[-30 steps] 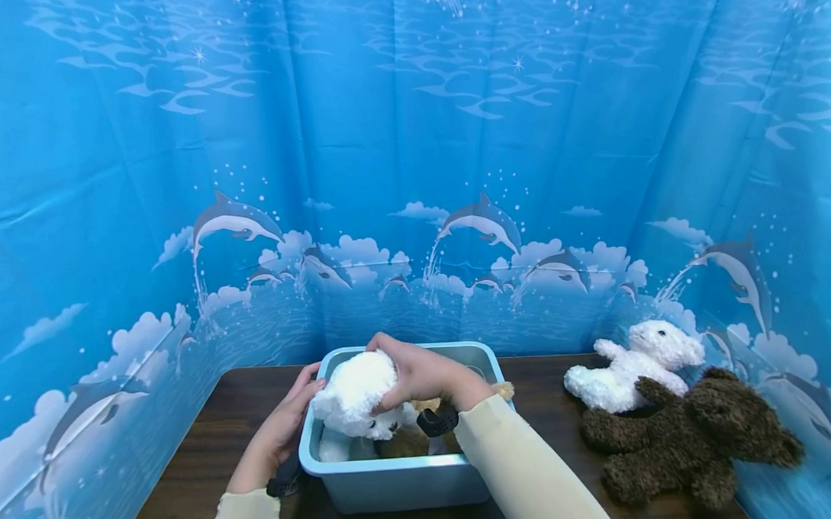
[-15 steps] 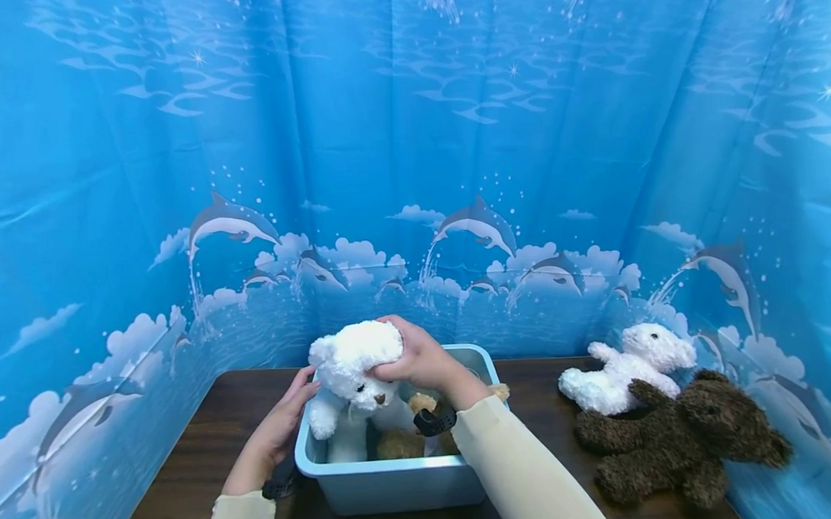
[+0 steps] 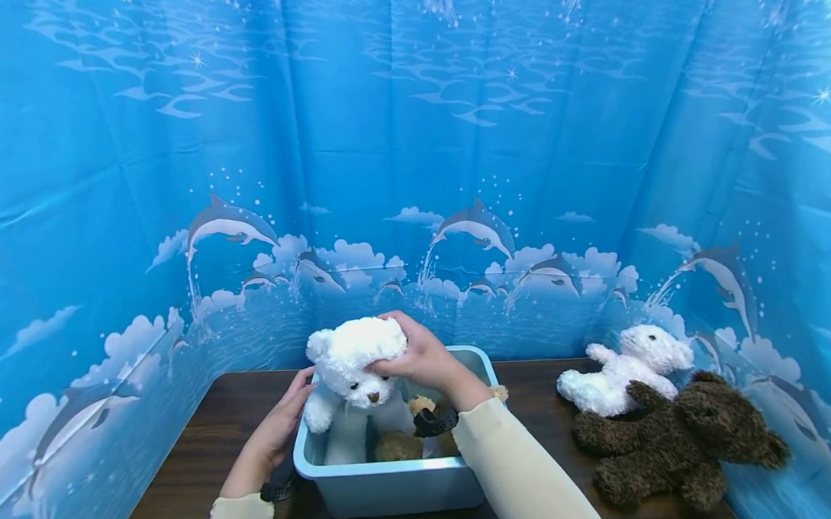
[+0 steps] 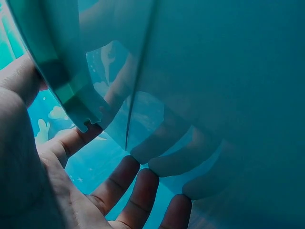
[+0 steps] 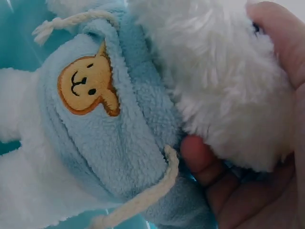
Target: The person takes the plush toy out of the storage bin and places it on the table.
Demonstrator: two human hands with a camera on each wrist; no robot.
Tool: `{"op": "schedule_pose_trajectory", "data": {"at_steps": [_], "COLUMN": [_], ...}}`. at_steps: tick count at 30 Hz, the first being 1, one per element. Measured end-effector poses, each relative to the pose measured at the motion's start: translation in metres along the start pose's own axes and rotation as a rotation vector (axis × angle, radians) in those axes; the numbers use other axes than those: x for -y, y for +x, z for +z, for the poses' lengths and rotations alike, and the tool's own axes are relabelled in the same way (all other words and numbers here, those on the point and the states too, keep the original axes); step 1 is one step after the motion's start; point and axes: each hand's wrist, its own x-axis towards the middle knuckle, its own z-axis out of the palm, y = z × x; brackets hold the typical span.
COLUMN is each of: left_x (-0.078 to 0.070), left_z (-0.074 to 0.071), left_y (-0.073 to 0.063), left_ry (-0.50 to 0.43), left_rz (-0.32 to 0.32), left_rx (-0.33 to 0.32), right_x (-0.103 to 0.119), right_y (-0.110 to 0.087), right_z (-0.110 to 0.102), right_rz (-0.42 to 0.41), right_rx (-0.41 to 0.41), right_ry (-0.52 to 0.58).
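Head view: gripping white teddy bear [image 3: 354, 368] by the head with right hand [image 3: 422, 358], body below that hand inside blue plastic tub [image 3: 396, 493], likely for upright control; touching tub wall with left hand [image 3: 280, 424], fingers extended, probably as brace.

Head: wide, forward-down. Left wrist: tub wall [image 4: 224, 90], close. Right wrist: bear [image 5: 128, 114] close, shared with head.

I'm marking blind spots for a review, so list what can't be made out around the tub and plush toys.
Head view: the number of tan toys in the tub; the right hand, held white bear and front wall hide parts.
Head view: part of the other white toy, behind the brown toy.
Right wrist view: ends of the bear's legs, cut off by the left edge.
Left wrist view: tub contents, hidden by its wall.
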Motion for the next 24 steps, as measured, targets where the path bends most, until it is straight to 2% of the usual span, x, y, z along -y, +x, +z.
{"op": "schedule_pose_trajectory", "data": {"at_steps": [6,9,13,20,24], "left_x": [0.001,0.0,-0.002,0.0,0.0], "left_z": [-0.002,-0.001,-0.001,-0.004,-0.004], "left_y": [-0.001,0.0,0.001,0.001,0.001], "left_ry": [0.017,0.021,0.01,0.02,0.016], "left_rz": [0.02,0.026,0.0,-0.03,-0.024], "left_rx": [0.0,0.0,-0.005,-0.024,-0.022], "right_x": [0.002,0.003,0.007,0.011,0.019], "right_y": [-0.001,-0.003,-0.008,-0.023,-0.037], "right_z": [-0.002,-0.005,-0.012,-0.022,-0.027], "right_rz": [-0.037,-0.086,-0.184,-0.391,-0.446], "right_rx": [-0.076,-0.171,-0.32,-0.506,-0.596], "right_ry": [0.005,0.013,0.064,0.14,0.12]}}
